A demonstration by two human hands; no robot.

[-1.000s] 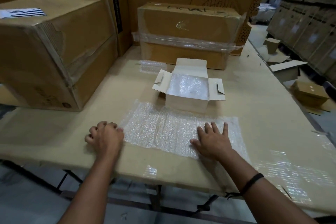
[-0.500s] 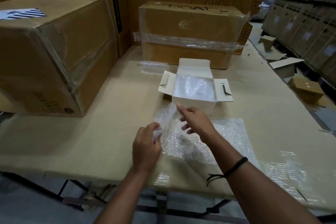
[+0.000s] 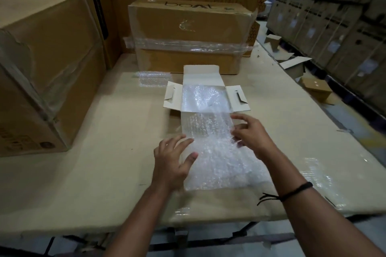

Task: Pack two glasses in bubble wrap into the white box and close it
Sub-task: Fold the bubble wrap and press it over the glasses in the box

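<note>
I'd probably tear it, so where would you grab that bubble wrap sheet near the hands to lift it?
Probably by its two long side edges, one hand from each side. The bubble wrap is a limp strip running from the table edge up towards the white box, so a one-sided pinch would let it droop.

One white box [image 3: 205, 98] sits open on the one table [image 3: 104, 162], three flaps up (one at the back, one on each side). Bubble wrap: I count three lots, the sheet [image 3: 217, 158] between the hands, the wad [image 3: 203, 98] inside the box, and a small piece [image 3: 151, 77] lying behind it. Two hands in shot, left hand [image 3: 172, 162] and right hand [image 3: 253, 135]. One black wristband [image 3: 296, 191]. Two big brown cartons [image 3: 41, 64] on the table, the second [image 3: 191, 35] banded in clear film.
</note>
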